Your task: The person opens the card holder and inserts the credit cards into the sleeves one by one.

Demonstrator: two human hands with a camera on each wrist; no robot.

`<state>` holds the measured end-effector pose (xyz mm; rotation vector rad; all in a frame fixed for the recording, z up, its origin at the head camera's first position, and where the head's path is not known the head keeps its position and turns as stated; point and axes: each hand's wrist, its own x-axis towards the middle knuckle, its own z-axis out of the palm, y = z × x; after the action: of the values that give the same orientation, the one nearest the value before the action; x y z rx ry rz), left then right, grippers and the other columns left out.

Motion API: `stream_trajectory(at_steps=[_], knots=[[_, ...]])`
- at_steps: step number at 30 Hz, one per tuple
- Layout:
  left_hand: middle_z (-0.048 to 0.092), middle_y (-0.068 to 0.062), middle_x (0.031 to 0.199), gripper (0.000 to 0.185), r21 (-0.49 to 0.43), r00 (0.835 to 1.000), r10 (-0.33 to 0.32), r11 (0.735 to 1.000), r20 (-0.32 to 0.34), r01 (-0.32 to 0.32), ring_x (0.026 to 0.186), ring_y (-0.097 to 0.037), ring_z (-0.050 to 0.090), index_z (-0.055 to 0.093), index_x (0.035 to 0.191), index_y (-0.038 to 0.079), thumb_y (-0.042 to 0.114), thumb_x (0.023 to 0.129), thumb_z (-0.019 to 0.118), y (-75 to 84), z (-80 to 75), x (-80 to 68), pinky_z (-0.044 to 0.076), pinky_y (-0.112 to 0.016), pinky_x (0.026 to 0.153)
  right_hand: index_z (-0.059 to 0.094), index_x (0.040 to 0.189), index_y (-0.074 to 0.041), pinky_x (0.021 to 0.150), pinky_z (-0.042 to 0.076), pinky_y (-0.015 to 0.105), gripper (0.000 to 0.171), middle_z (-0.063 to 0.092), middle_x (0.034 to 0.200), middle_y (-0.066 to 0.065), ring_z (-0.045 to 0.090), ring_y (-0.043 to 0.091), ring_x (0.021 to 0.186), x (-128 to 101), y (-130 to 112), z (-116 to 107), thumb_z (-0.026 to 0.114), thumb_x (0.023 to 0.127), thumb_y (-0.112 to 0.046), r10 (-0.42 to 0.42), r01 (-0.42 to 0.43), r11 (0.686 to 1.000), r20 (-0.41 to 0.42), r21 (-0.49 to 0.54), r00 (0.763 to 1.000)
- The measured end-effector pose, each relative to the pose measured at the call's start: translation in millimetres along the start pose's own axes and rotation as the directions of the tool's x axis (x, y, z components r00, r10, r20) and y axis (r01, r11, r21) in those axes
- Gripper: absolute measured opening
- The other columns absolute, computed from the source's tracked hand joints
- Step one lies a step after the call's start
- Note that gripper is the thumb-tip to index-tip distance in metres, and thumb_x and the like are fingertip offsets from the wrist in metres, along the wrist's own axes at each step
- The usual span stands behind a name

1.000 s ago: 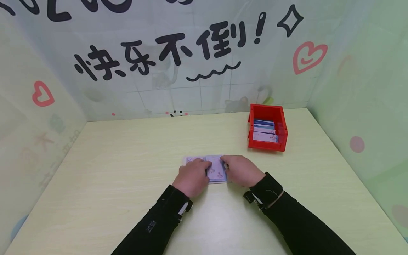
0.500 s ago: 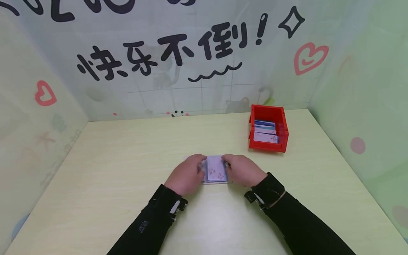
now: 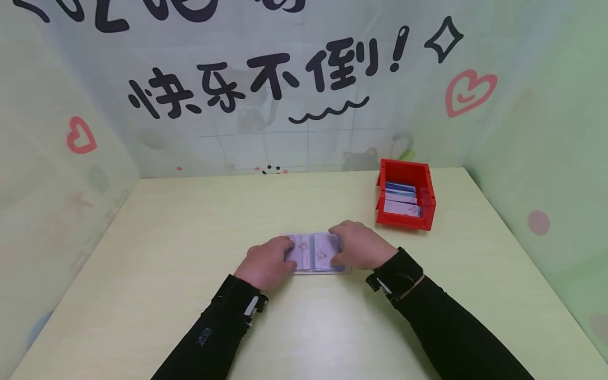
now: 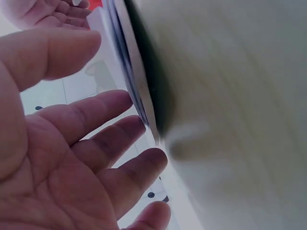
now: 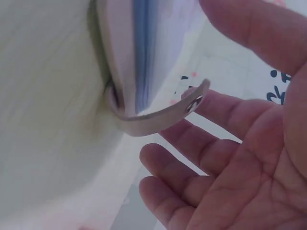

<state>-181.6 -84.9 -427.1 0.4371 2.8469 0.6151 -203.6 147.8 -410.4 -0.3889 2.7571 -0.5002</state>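
Note:
A small card album [image 3: 304, 254] lies spread on the table, a pale purple card showing on each page. My left hand [image 3: 266, 261] is at its left side, thumb apart from the fingers; in the left wrist view, two fingertips [image 4: 136, 123] meet the album's edge. At the right side, my right hand [image 3: 361, 245] has its thumb over the right page and its fingers by the far corner. The right wrist view shows a pale strap [image 5: 148, 125] with a snap button curving out from the cover. The index fingertip is beside the strap's end; contact is unclear.
A red bin [image 3: 407, 222] stands behind and right of the album, with several cards or booklets upright inside. The pale wooden table [image 3: 199, 227] is bounded by a printed back sheet [image 3: 228, 148] and side sheets.
My left hand has moved left from the album's middle to its left side, uncovering the left page. The right hand has risen slightly and its thumb has spread over the right page.

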Motion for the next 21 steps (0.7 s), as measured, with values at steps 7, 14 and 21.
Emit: stream_trajectory(at_steps=[7,14,21], knots=[[0.058,-0.008,0.155,0.052,0.107,1.000,0.004,0.994,-0.005,-0.004,0.138,-0.030,0.061,0.063,0.145,0.007,0.029,0.099,0.072,1.9,5.2,0.3,0.047,-0.059,0.108,0.056,0.151,-0.010,0.100,0.056,0.041,0.086,0.061,0.131,0.010,0.054,0.024,0.114,11,1,3,0.092,0.079,-0.039,0.004,0.002,0.993,0.042,-0.120,0.999],[0.059,-0.007,0.154,0.051,0.113,1.000,-0.010,0.994,-0.011,0.011,0.139,-0.029,0.060,0.064,0.144,0.009,0.029,0.099,0.073,2.9,4.5,-1.1,0.045,-0.059,0.110,0.055,0.153,-0.010,0.099,0.057,0.042,0.089,0.061,0.128,0.010,0.054,0.024,0.113,18,-1,2,0.092,0.078,-0.040,0.026,-0.015,0.992,0.088,-0.122,0.996],[0.061,-0.008,0.152,0.050,0.123,1.000,-0.004,0.992,-0.030,0.008,0.139,-0.028,0.059,0.065,0.143,0.009,0.029,0.098,0.074,2.8,3.2,-1.9,0.045,-0.059,0.111,0.055,0.152,-0.010,0.098,0.057,0.041,0.094,0.060,0.130,0.010,0.054,0.024,0.113,22,0,2,0.095,0.073,-0.042,0.031,-0.021,0.992,0.078,-0.125,0.996]])
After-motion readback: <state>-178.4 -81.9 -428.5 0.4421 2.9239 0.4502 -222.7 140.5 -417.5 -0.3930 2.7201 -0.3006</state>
